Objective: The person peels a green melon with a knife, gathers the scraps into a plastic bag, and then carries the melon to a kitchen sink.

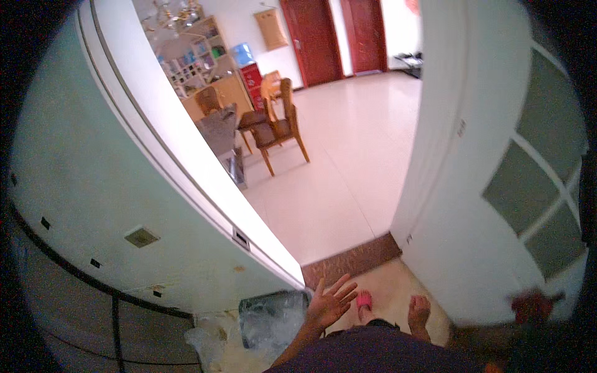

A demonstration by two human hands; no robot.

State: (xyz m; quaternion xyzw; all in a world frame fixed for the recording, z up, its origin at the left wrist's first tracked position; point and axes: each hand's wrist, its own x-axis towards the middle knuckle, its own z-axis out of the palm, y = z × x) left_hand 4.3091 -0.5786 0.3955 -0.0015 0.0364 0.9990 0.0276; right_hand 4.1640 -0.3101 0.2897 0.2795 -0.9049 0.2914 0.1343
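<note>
My left hand is held out palm up with its fingers spread and nothing in it. It hovers near a brown threshold in a doorway. Just left of it, on the floor, a dark bin-like container seems wrapped in clear plastic. My right hand hangs low over the pale floor with its fingers curled in, and no object shows in it. A pink slipper on my foot is visible between the two hands.
A white door with glass panes flanks the opening on the right; a white door frame borders the left. Beyond are wooden chairs, a dark table, a red water dispenser, stocked shelves and red doors.
</note>
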